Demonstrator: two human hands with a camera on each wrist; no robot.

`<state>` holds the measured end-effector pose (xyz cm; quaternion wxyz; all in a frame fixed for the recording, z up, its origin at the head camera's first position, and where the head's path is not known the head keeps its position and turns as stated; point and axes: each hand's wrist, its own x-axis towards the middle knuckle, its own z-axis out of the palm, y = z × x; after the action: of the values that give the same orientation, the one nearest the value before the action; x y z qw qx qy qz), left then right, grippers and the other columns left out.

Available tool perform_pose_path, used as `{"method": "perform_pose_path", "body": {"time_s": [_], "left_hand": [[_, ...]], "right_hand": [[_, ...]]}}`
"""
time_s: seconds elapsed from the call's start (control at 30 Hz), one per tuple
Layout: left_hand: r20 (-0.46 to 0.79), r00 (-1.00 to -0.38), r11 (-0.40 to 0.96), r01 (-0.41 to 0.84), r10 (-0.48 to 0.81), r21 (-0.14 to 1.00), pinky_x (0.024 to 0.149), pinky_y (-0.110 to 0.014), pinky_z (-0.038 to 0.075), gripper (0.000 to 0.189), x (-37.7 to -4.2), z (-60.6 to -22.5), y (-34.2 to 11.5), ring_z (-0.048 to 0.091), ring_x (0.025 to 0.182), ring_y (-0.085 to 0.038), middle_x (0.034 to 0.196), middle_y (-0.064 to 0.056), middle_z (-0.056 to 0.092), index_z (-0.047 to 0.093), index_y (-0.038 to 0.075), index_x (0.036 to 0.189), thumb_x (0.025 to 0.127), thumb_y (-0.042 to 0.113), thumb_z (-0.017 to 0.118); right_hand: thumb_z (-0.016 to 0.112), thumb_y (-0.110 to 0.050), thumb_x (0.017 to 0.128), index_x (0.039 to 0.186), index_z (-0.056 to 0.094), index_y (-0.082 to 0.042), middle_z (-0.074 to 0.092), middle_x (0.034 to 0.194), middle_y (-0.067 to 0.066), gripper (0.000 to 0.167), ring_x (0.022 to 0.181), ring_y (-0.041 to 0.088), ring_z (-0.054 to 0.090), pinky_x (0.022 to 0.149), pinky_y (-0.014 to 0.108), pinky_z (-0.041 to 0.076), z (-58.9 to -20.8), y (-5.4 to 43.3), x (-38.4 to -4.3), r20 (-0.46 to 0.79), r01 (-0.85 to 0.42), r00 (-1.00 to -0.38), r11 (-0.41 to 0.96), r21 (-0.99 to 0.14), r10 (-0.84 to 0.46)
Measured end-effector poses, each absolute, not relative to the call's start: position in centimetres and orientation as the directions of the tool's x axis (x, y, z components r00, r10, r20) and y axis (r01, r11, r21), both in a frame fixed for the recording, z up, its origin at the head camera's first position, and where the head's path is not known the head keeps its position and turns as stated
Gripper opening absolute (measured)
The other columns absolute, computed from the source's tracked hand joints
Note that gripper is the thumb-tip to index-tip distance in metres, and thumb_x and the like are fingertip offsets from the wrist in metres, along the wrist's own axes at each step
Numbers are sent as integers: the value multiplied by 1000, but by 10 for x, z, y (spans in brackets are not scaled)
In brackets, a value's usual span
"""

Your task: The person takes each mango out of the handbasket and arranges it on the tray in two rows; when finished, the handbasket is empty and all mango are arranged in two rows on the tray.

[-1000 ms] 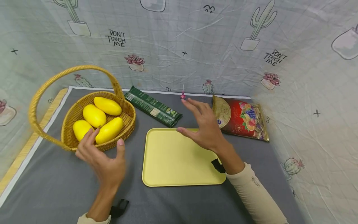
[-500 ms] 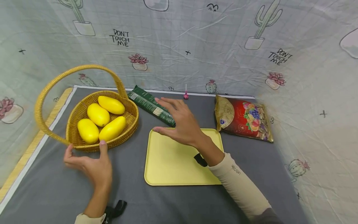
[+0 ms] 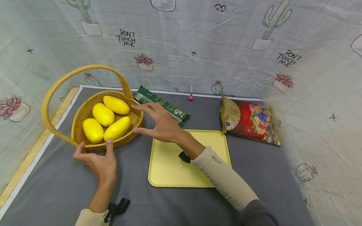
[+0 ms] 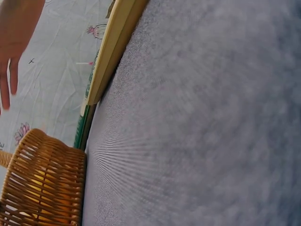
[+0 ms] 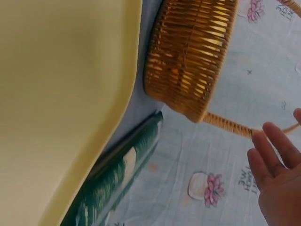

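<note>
- Right grip [image 3: 164,124] has moved left, now spread above the basket's right side;
- left grip [image 3: 99,161] spread at its near rim, contact unclear;
- basket [image 3: 124,140] on the table [image 3: 158,207], now flanked by both

The head view's patterned backdrop [image 3: 169,40] twice reads "DON'T TOUCH ME"
</note>
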<state>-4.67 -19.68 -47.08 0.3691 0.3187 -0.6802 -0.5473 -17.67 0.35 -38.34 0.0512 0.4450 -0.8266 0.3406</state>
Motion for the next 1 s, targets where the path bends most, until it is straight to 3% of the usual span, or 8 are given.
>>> {"method": "perform_pose_path", "body": {"time_s": [0.23,0.4,0.67,1.0], "left_hand": [[145,-558,165,15,-817,986,125,-37,21,75,-46,-473,-200,25,155,-16,157,-8,25,24,9,148,97,23,77],[119,-572,135,14,-812,991,125,-45,25,74,-47,-471,-200,25,155,-18,158,-6,23,23,12,148,98,24,76],[117,-575,132,17,-810,991,125,-48,24,70,-46,-461,-195,25,155,-23,158,-13,21,22,8,147,99,19,72],[124,-567,128,33,-815,991,124,-50,23,69,-42,-442,-183,24,155,-26,157,-15,21,22,1,146,99,15,71]], "right_hand": [[76,-50,96,154,56,-30,55,154,0,65,141,18,49,115,40,43,-392,-31,-191,256,-725,-595,372,-581,-762],[76,-46,98,151,61,-24,61,150,-3,59,138,17,51,114,32,40,-400,-56,-202,193,-725,-555,357,-589,-809],[77,-42,97,149,62,-21,65,145,0,57,136,17,53,116,28,38,-403,-88,-206,93,-768,-489,378,-517,-867],[77,-46,96,144,65,-27,65,142,-10,53,133,12,53,115,25,36,-401,-109,-209,-58,-779,-500,478,-406,-864]]}}
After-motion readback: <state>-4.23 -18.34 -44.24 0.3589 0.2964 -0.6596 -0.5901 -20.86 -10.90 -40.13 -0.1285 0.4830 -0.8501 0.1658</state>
